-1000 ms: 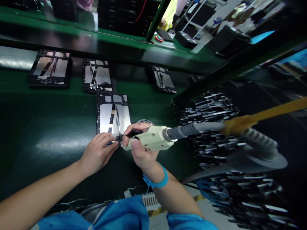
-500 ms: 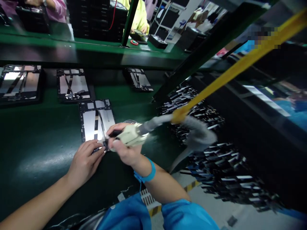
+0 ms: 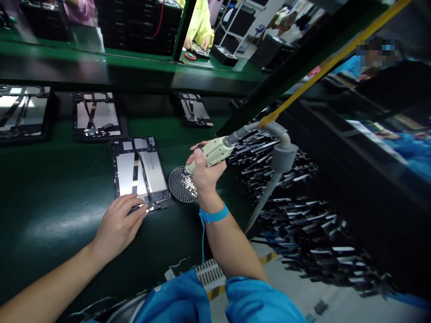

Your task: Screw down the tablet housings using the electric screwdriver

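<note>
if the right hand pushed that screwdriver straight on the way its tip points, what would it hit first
Most likely the round perforated screw tray. The right hand holds the electric screwdriver angled down and to the left, tip just above the tray's upper right edge. Depth is unclear, so the gap cannot be judged.

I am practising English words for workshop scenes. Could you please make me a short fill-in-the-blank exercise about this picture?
1. The right hand holds an electric ____ above the round perforated dish.
2. The left hand rests on the ____ corner of the open tablet.
3. The right wrist wears a ____ strap.

Missing words: screwdriver; near; blue
</note>
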The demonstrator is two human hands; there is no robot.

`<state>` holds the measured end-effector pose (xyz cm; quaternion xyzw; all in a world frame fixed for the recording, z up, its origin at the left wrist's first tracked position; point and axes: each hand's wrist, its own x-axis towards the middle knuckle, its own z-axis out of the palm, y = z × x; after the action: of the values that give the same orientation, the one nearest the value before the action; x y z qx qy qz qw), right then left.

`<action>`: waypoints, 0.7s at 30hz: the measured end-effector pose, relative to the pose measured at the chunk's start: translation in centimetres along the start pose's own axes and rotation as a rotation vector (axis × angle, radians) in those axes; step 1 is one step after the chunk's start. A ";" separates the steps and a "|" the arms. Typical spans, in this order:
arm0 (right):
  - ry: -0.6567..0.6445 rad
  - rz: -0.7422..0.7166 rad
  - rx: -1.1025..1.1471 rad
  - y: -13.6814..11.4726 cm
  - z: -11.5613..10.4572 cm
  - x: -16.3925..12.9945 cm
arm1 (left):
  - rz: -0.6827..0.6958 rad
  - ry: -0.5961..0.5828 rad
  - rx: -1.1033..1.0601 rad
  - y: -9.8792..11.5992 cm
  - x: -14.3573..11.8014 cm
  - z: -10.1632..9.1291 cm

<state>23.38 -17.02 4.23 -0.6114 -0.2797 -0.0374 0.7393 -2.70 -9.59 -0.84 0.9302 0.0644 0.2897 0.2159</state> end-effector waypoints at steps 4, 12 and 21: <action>-0.007 0.022 -0.018 0.1 0.0 -0.1 | -0.007 0.002 -0.007 0.1 0.1 0.0; -0.002 0.044 -0.019 0.6 -0.1 0.1 | -0.012 0.005 -0.020 0.2 0.3 -0.1; -0.162 0.025 0.260 -6.1 1.8 -4.0 | -0.076 0.007 -0.028 0.4 0.5 0.0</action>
<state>16.91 -17.99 7.90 -0.5151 -0.3334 0.0576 0.7875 -2.28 -9.81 -0.45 0.9229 0.0966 0.2855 0.2396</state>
